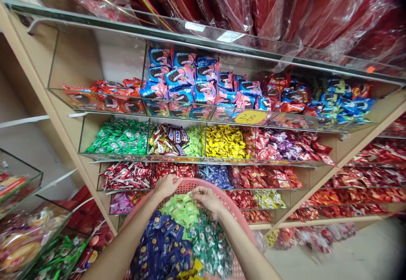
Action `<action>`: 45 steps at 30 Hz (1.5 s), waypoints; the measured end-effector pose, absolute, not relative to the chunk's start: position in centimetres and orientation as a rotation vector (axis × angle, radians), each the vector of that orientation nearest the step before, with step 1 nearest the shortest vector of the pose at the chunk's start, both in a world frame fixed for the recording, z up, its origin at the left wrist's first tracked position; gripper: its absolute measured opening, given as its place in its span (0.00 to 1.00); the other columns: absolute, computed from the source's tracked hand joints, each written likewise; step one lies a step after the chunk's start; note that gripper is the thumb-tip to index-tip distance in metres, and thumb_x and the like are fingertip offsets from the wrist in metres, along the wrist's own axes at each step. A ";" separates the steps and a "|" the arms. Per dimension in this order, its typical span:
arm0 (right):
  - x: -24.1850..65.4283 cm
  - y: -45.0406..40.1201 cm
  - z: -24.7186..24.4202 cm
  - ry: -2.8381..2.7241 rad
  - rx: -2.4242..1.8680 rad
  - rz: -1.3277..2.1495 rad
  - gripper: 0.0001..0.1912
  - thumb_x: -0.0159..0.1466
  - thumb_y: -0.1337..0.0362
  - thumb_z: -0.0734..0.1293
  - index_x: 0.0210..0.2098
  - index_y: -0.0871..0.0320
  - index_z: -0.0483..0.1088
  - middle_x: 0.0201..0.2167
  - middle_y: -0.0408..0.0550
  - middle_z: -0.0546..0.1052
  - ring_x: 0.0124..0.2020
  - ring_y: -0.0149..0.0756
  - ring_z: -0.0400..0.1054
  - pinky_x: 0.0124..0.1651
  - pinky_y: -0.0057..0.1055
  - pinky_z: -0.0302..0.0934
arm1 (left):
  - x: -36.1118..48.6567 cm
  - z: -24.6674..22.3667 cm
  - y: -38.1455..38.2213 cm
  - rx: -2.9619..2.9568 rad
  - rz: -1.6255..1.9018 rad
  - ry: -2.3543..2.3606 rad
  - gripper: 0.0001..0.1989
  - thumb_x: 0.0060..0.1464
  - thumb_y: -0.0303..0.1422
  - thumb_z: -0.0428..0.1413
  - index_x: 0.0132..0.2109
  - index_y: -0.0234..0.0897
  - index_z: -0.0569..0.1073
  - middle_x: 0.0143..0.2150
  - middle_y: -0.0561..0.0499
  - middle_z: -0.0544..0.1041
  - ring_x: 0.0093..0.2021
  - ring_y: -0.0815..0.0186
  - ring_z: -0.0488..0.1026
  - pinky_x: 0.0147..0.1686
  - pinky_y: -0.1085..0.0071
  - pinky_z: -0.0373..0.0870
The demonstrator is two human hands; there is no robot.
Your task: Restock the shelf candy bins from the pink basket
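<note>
A pink perforated basket (236, 210) is right below me, filled with wrapped candies in separate heaps. Light green candies (179, 208) lie at its far side, dark blue ones (158, 246) at the left, dark green ones (211, 242) at the right, and a few yellow ones (193, 269) nearest me. My left hand (167, 187) is at the far rim, its fingers curled over the edge. Over the light green heap, my right hand (206, 199) has its fingertips pinched together on what looks like a light green candy.
Glass-fronted shelves stand ahead, holding blue-pink cookie packs (180, 77), green candies (120, 138), yellow candies (226, 141) and red packets (127, 175). A yellow price tag (250, 116) reads 28. Plastic-wrapped red items (234, 1) fill the top shelf. Bagged goods (314, 237) sit on the floor.
</note>
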State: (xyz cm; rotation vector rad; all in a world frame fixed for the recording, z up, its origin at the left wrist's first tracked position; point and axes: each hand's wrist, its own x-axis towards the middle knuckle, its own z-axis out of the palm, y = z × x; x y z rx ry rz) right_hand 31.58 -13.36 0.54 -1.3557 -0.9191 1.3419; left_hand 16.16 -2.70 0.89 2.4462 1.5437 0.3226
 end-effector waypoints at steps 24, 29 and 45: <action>30.5 -12.3 -3.6 -1.113 -1.762 1.225 0.09 0.49 0.68 0.61 0.15 0.61 0.66 0.10 0.38 0.65 0.10 0.21 0.50 0.14 0.21 0.42 | 16.0 1.8 -3.3 2.446 0.303 1.540 0.24 0.51 0.50 0.39 0.31 0.39 0.70 0.30 0.48 0.75 0.32 0.64 0.71 0.26 0.75 0.56; 30.3 -11.9 -4.6 -1.210 -1.900 1.017 0.08 0.49 0.67 0.63 0.15 0.62 0.68 0.12 0.40 0.67 0.13 0.22 0.54 0.18 0.20 0.47 | 15.8 1.7 -3.2 2.452 0.305 1.535 0.23 0.52 0.50 0.39 0.30 0.39 0.70 0.30 0.48 0.75 0.32 0.63 0.71 0.26 0.74 0.56; 29.4 -12.0 -4.2 -1.140 -1.913 0.986 0.10 0.50 0.68 0.61 0.14 0.61 0.65 0.11 0.42 0.69 0.11 0.21 0.49 0.15 0.20 0.45 | 15.5 1.8 -3.3 2.453 0.310 1.546 0.23 0.52 0.50 0.39 0.31 0.39 0.71 0.32 0.48 0.75 0.34 0.62 0.71 0.27 0.73 0.57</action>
